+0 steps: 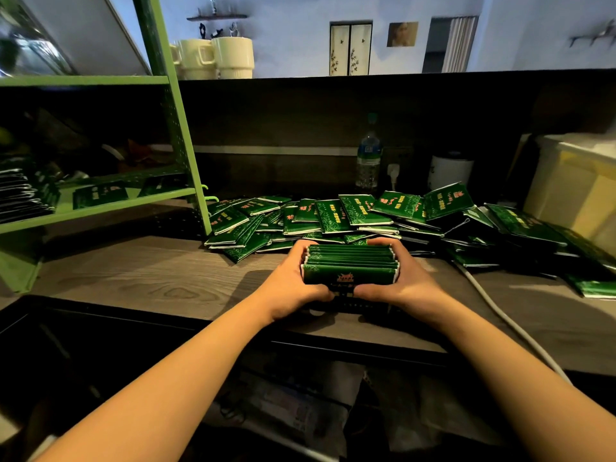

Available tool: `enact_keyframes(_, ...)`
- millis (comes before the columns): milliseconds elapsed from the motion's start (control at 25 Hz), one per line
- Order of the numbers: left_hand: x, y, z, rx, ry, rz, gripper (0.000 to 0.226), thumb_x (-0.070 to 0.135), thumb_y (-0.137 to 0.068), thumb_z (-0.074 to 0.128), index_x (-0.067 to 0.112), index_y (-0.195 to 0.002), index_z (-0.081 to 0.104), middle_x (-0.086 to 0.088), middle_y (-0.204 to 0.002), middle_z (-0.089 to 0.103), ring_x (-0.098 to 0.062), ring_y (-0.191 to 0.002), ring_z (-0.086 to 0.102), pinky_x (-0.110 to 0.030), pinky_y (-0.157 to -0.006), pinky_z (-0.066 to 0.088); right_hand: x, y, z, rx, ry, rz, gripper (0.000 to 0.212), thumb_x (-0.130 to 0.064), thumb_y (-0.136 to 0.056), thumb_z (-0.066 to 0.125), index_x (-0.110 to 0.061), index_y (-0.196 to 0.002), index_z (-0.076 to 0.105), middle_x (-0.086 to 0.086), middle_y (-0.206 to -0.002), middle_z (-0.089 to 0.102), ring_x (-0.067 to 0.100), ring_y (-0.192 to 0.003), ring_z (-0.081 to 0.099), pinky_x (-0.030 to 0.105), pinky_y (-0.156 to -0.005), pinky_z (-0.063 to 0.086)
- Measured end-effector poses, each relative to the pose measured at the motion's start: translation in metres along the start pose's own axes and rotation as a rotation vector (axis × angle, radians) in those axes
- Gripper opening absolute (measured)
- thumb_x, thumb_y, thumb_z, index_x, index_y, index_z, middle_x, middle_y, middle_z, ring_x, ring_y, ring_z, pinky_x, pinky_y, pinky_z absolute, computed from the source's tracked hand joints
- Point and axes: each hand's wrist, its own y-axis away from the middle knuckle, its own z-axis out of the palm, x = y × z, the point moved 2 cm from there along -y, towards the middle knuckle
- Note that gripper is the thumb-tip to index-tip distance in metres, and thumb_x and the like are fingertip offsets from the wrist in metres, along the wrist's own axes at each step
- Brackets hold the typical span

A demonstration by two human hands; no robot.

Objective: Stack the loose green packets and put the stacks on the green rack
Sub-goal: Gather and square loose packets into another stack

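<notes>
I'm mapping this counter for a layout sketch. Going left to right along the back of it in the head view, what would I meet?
Green rack → water bottle → white wall plug → white canister → translucent storage bin. The pile of loose green packets spreads in front of most of them.

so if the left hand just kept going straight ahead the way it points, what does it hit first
Most likely the pile of loose packets lying just beyond the left hand, which grips the stack with the right hand. Depth is hard to judge.
</notes>
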Motion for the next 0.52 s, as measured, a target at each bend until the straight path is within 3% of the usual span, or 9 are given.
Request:
enact_keyframes(120, 0.002, 0.001, -0.001, 0.059, 0.057, 0.035, 0.065, -0.013, -0.072, 0.079, 0.018, -0.123, 0.051, 0.007, -0.107, 0.068, 0.005, -0.091, 0.068, -0.014, -0.081, 0.052, -0.006, 0.003, -0.001, 0.045, 0.008, -0.008, 0.066, -0.018, -0.063, 0.09, -0.026, -0.119, 0.055, -0.009, -0.107, 0.07, -0.001, -0.096, 0.067, 0.012, -0.076, 0.052)
enact_keyframes(320, 0.002, 0.0, -0.001, -0.004, -0.011, 0.03, 0.071, 0.015, -0.064, 0.087, 0.026, -0.126, 0.053, 0.005, -0.118, 0.069, -0.008, -0.109, 0.067, -0.032, -0.1, 0.052, -0.014, 0.008, 0.001, 0.04, 0.045, 0.042, 0.063, -0.011, -0.067, 0.088, -0.03, -0.112, 0.048, -0.02, -0.102, 0.063, -0.013, -0.09, 0.063, 0.0, -0.067, 0.044)
enact_keyframes(400, 0.004, 0.003, -0.003, -0.014, 0.128, 0.054, 0.063, 0.017, -0.067, 0.078, 0.024, -0.125, 0.056, -0.001, -0.121, 0.069, -0.015, -0.114, 0.066, -0.031, -0.102, 0.052, -0.018, 0.009, 0.0, 0.056, 0.062, 0.055, 0.06, -0.011, -0.07, 0.086, -0.03, -0.109, 0.044, -0.027, -0.098, 0.054, -0.012, -0.09, 0.056, -0.004, -0.063, 0.04)
enact_keyframes(480, 0.006, 0.004, -0.014, 0.087, 0.269, 0.061, 0.047, 0.016, -0.073, 0.063, 0.021, -0.121, 0.062, -0.005, -0.12, 0.067, -0.018, -0.117, 0.062, -0.03, -0.103, 0.05, -0.02, 0.012, -0.001, 0.06, 0.071, 0.073, 0.064, -0.009, -0.074, 0.082, -0.027, -0.119, 0.04, -0.03, -0.093, 0.041, -0.015, -0.078, 0.044, -0.007, -0.06, 0.035)
enact_keyframes(520, 0.004, 0.001, -0.024, 0.225, 0.264, 0.054, 0.034, 0.013, -0.081, 0.06, 0.021, -0.114, 0.065, -0.005, -0.115, 0.068, -0.019, -0.114, 0.062, -0.034, -0.103, 0.05, -0.021, 0.013, -0.001, 0.059, 0.073, 0.067, 0.07, -0.01, -0.075, 0.081, -0.023, -0.13, 0.04, -0.029, -0.094, 0.04, -0.012, -0.077, 0.044, -0.007, -0.062, 0.034)
